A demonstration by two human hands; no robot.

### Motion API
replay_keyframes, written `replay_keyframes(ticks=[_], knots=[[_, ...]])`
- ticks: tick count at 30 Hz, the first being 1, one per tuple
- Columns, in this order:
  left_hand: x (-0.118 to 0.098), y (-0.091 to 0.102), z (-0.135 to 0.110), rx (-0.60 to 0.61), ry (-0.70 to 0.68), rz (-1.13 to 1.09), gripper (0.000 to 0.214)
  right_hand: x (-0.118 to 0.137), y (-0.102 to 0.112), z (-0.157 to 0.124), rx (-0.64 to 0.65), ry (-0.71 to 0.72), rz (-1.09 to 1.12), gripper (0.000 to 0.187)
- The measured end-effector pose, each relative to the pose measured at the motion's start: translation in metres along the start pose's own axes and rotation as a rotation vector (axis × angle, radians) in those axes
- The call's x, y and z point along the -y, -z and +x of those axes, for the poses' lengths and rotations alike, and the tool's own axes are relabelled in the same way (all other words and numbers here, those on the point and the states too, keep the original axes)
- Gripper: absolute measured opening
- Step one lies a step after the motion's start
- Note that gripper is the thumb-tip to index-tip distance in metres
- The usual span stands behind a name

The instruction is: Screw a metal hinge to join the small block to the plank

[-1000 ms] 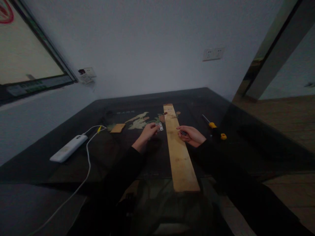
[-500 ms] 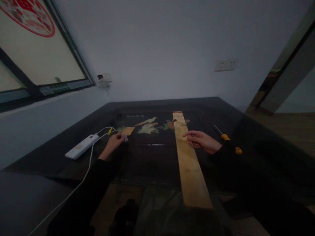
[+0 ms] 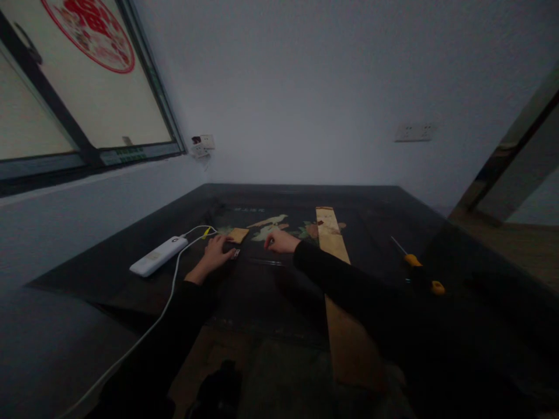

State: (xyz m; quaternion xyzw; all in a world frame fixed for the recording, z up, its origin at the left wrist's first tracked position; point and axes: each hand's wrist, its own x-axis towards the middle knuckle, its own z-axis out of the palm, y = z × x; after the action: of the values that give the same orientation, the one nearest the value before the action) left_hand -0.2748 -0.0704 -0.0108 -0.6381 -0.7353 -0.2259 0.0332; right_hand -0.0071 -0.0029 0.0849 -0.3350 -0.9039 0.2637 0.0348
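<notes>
My left hand [image 3: 212, 257] rests on the dark table with its fingers apart. Its fingertips reach the edge of a small square wooden piece [image 3: 239, 235]. Close by its thumb lies a small metal plate with holes [image 3: 236, 254]. My right hand [image 3: 282, 241] is closed above the table, to the right of the metal plate, its fingers curled together; whatever they may hold is too small to make out. Under my right forearm runs a long wooden board [image 3: 332, 233], its middle covered by the black sleeve and its near end jutting past the table's front edge.
On the left lies a white power bank [image 3: 159, 256] with a white cable [image 3: 174, 285] trailing off the front. A yellow-and-black screwdriver [image 3: 411, 261] lies right of the board, beside another yellow-and-black item [image 3: 437, 287]. The dark table [image 3: 271, 297] meets the wall behind.
My right hand has moved left from over the board to the table's middle. My left hand has let go of the metal plate, and its fingers have spread. The view has shifted slightly.
</notes>
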Motion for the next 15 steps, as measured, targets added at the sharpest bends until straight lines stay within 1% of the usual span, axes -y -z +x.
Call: replay_keyframes(ticks=[3, 5, 7, 9, 12, 15], knots=[[-0.002, -0.007, 0.007, -0.047, -0.084, -0.022, 0.042, 0.016, -0.02, 0.03, -0.02, 0.013, -0.057, 0.026], [-0.002, -0.014, 0.011, -0.016, -0.114, 0.011, 0.043, 0.026, -0.035, 0.043, -0.041, 0.032, -0.092, 0.024], [-0.002, -0.02, 0.014, 0.039, -0.139, 0.056, 0.045, 0.034, -0.048, 0.05, -0.058, 0.047, -0.119, 0.024], [-0.002, -0.023, 0.015, 0.097, -0.159, 0.087, 0.048, 0.041, -0.06, 0.051, -0.063, 0.068, -0.143, 0.025], [-0.004, -0.023, 0.015, 0.159, -0.186, 0.107, 0.052, 0.048, -0.071, 0.045, -0.05, 0.114, -0.174, 0.025], [-0.009, -0.022, 0.015, 0.176, -0.216, 0.116, 0.054, 0.049, -0.076, 0.036, -0.053, 0.157, -0.203, 0.026]])
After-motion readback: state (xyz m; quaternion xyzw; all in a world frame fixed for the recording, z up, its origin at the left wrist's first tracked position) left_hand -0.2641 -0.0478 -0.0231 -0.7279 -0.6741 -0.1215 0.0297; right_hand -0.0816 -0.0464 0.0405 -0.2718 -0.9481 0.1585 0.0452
